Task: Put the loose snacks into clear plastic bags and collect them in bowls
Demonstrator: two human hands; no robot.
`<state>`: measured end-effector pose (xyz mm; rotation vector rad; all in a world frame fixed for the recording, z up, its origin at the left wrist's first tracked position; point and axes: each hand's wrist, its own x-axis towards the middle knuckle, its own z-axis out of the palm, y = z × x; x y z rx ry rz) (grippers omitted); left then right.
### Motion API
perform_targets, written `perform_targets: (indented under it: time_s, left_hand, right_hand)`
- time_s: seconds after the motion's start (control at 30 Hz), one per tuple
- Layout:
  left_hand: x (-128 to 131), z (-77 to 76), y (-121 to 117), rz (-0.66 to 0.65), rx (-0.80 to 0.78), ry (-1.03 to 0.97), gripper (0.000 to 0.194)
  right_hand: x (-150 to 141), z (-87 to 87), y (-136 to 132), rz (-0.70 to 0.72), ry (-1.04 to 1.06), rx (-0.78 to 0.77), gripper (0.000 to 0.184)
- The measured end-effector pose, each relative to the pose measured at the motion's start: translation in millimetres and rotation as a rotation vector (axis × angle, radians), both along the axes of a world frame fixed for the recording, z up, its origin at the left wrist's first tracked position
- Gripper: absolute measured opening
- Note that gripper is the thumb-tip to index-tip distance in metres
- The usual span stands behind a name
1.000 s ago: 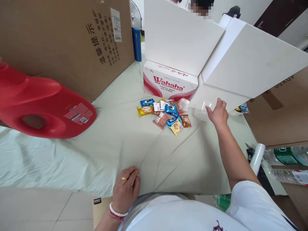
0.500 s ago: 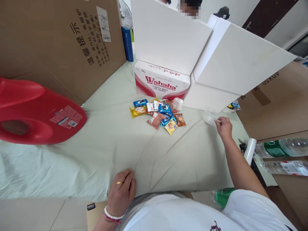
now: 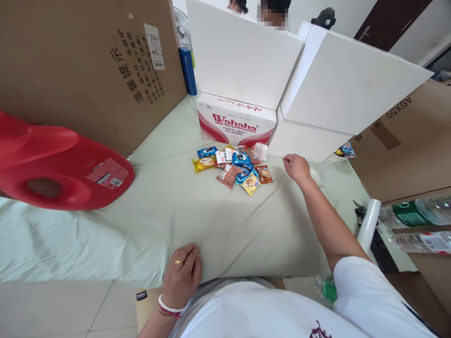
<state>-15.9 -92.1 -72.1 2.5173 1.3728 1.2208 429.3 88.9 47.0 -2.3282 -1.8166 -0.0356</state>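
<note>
From where I stand, the person's right hand (image 3: 297, 168) is out over the cloth-covered table (image 3: 260, 230), between a heap of wrapped snacks (image 3: 230, 174) and a clear bowl (image 3: 316, 176) that sits partly hidden by the wrist. Its fingers are bent inward; I can't tell whether they meet or have anything between them. The left hand (image 3: 183, 271), wearing a ring and a white beaded bracelet, rests near the table's front edge, fingers curled together with nothing visible in them. The snacks lie just in front of the red-and-white Wahaha box (image 3: 236, 123), well apart from the left hand. Behind stand 2 white panels (image 3: 243, 51), and a big red jug (image 3: 75, 164) is off to the left.
</note>
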Motion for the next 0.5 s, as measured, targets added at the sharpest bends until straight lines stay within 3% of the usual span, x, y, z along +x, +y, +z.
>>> perform_targets:
  time_s: [0.13, 0.23, 0.3, 0.4, 0.5]
  left_hand:
    - [2, 0.8, -3, 0.02, -0.041, -0.006, 0.02]
    - [2, -1.6, -6, 0.061, -0.081, -0.035, 0.02]
    - [0, -2.6, -7, 0.07, -0.112, -0.076, 0.02]
    - [-3, 1.2, -7, 0.067, -0.217, -0.179, 0.019]
    - [0, 13.7, -2, 0.057, -0.444, -0.343, 0.02]
  right_hand:
    - [-53, -17.5, 63, 0.013, 0.101, 0.052, 0.035]
    - [-67, -24.4, 77, -0.001, 0.163, 0.042, 0.024]
    - [-62, -23.2, 68, -0.022, 0.19, 0.109, 0.025]
    - [-46, -19.6, 28, -0.04, 0.362, 0.31, 0.03]
    - [-43, -23.2, -37, -0.019, 0.805, 0.371, 0.031]
